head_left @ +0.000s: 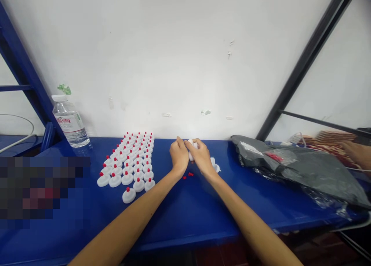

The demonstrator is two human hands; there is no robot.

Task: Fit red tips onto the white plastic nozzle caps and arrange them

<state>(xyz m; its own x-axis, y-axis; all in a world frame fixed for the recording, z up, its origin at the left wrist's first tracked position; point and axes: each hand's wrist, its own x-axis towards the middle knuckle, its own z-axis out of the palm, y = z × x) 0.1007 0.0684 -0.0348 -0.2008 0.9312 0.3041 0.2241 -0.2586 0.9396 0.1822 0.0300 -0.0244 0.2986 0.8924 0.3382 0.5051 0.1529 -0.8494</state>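
Note:
My left hand (179, 156) and my right hand (201, 155) meet above the blue table (185, 216), both with fingers closed. A white plastic cap (190, 155) shows between them, gripped by my right hand; its lower part is partly covered by fingers. What my left fingers hold is hidden. Small red tips (190, 174) lie on the table just below my hands. Beside my right wrist rest a few loose white caps (216, 166), partly hidden. To the left stand several rows of white caps with red tips (126, 178), upright.
A water bottle (71, 123) stands at the back left against the white wall. Grey plastic bags (313, 173) cover the right side, with a packet of red pieces (274, 157) on top. Another person's hand (358, 154) shows at far right. Slanted metal posts (298, 80) flank the table.

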